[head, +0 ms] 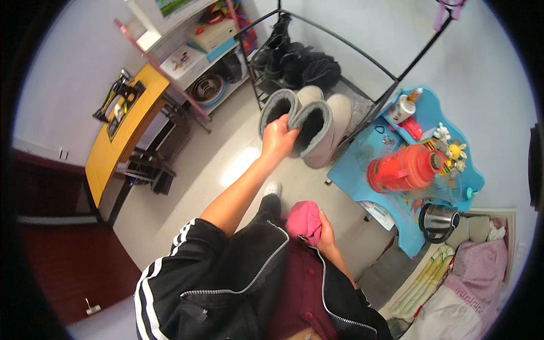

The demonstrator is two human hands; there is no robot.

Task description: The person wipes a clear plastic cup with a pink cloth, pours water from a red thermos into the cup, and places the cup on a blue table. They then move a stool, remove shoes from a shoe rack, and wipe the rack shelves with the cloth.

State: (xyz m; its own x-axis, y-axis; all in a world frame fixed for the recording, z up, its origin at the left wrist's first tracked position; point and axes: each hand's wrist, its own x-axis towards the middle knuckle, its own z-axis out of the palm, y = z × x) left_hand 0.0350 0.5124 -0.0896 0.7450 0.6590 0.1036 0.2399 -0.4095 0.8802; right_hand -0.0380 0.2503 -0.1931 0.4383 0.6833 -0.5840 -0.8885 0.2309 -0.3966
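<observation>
A pair of light grey-beige boots (327,148) with dark, fluffy lining hangs over the floor, beside the black metal rack. My left hand (278,138) grips both by their adjoining grey rims, thumb and fingers hooked into the shaft openings. Close to my body, my right hand (328,233) holds a bunched pink cloth (305,221). Most of that hand's fingers are hidden behind the cloth. Several black boots and shoes (293,63) stand on the rack behind the pair.
At right, a blue table (352,170) carries a red thermos flask (401,169), a metal kettle (440,219) and small toys. The black metal rack frame (397,78) rises beside it. A yellow sewing-machine table (127,136) and a shelf with boxes (187,68) stand left; bedding (463,289) lies lower right.
</observation>
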